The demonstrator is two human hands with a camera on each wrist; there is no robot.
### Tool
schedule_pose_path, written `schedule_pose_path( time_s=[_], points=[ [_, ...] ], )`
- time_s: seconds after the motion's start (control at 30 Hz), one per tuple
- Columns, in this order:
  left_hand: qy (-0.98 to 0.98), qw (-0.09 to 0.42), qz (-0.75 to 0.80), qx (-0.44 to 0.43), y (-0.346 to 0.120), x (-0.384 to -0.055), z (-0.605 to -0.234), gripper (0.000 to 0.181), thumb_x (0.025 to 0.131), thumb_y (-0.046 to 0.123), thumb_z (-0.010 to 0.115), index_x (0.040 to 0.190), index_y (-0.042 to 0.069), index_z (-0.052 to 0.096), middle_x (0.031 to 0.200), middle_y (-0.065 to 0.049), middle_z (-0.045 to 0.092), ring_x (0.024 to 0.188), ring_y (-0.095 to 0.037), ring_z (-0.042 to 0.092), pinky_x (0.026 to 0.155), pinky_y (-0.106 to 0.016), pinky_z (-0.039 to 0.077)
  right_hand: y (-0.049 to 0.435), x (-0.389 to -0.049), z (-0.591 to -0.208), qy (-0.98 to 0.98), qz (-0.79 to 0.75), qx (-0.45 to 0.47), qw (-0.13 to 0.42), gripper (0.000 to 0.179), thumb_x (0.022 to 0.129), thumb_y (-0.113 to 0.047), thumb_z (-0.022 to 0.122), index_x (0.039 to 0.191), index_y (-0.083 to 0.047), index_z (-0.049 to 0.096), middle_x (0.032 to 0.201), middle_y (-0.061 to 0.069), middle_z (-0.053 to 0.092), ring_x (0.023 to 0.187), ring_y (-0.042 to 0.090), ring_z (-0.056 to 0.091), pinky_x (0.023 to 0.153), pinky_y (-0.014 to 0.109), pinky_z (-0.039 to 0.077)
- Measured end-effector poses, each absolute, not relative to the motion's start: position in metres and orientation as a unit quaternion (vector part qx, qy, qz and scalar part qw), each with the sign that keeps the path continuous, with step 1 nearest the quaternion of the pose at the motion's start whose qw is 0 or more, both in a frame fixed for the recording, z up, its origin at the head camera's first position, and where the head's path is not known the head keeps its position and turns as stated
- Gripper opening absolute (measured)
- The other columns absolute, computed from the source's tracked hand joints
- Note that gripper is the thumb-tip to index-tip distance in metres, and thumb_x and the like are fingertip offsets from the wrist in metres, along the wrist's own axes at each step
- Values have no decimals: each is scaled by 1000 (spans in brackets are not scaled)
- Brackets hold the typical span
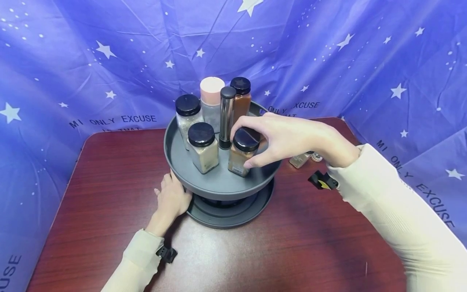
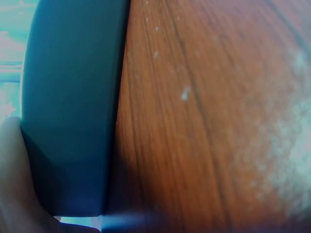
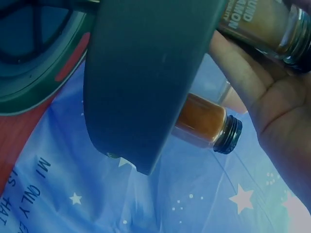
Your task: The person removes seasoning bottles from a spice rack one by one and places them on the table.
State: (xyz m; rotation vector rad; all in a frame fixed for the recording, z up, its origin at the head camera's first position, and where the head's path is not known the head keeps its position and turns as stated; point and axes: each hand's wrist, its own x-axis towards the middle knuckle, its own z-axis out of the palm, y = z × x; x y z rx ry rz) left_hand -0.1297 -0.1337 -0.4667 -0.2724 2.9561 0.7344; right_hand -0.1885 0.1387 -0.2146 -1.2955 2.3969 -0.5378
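My right hand point(image 1: 284, 136) grips a square spice jar point(image 1: 238, 160) with a black lid and brown powder, thumb on the near side and fingers behind. The jar stands in the upper tray point(image 1: 222, 188) of a grey two-tier turntable. In the right wrist view, part of the jar's label point(image 3: 245, 14) shows "AMON". My left hand point(image 1: 173, 196) holds the left edge of the lower tray point(image 1: 219, 222); some of its fingers are hidden. The tray's side wall point(image 2: 73, 107) fills the left part of the left wrist view.
Around the central metal post point(image 1: 227, 117) stand a pale-powder jar point(image 1: 204, 158), another black-lidded jar point(image 1: 187, 119), a pink-capped bottle point(image 1: 211, 109) and an orange-brown jar point(image 1: 242, 101). A small jar point(image 1: 300, 160) lies on the red-brown table point(image 1: 310, 243), behind my right wrist. Blue star-patterned cloth point(image 1: 146, 48) hangs behind.
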Motion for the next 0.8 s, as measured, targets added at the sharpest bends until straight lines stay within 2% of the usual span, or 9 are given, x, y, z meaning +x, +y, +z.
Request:
schedule_pose_path(
  time_s=[0.13,0.23,0.43,0.57,0.8],
  points=[
    [966,39,240,-89,-133,-130,-467,81,91,33,54,151,-3,13,139,-31,37,136,-49,35,106,-79,22,145,-185,-215,850,-205,-444,197,49,83,-35,77,124,-24,52,91,-10,66,64,0,57,71,26,49],
    [966,39,240,-90,-133,-129,-467,82,90,33,54,152,-2,13,139,-31,37,135,-49,36,106,-79,22,150,-184,-214,851,-223,-431,201,46,84,-33,77,123,-25,53,93,-8,67,67,2,60,69,27,52],
    [966,43,240,-88,-133,-129,-467,84,90,32,55,152,-2,10,138,-31,36,135,-49,36,107,-79,21,166,-183,-202,855,-250,-427,155,49,83,-26,79,125,-21,55,99,-3,67,78,8,64,68,27,57],
    [966,43,239,-86,-133,-130,-467,84,90,32,54,152,-2,10,138,-31,36,134,-49,36,107,-79,22,179,-181,-194,850,-287,-422,128,47,82,-17,79,123,-19,57,104,-6,67,88,9,67,76,27,60],
    [967,44,234,-87,-133,-130,-465,85,89,32,55,152,-4,10,138,-32,35,134,-50,36,106,-79,23,199,-176,-181,855,-312,-403,94,48,80,-6,79,122,-19,59,106,-5,66,83,11,67,73,27,61]
  ],
)
